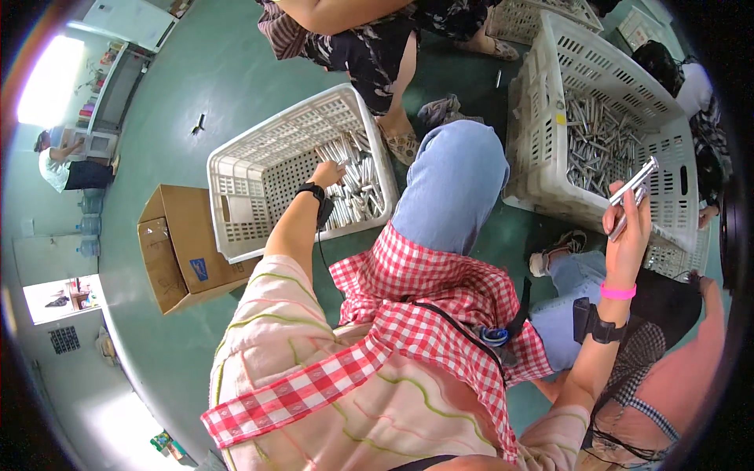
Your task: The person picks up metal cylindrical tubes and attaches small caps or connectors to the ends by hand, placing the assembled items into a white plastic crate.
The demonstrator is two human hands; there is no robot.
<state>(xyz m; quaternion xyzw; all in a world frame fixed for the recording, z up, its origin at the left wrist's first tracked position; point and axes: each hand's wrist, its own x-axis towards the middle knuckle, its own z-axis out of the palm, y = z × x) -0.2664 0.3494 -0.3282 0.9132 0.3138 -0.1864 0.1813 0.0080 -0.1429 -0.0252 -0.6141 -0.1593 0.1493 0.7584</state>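
Observation:
My right hand [630, 231], raised at the right, is closed around a few shiny metal tubes [640, 179] that stick up past the fingers. Beside it stands a white plastic basket [554, 118] with many slim metal tubes [598, 145] heaped inside. My left hand [327, 174] reaches into another white basket [275, 118] and pinches a tube at the pile of silvery tubes [357, 188]. Those tubes lie in the right part of that basket, and the mesh bottom shows at its left. Part of the left fingertips is hidden among the tubes.
An open cardboard box [188, 251] touches the left basket's side. My knee [455, 169] rises between the two baskets. A person in dark patterned trousers [369, 55] sits opposite; another sits close at my right. A small black object [199, 124] lies on the green floor [259, 47].

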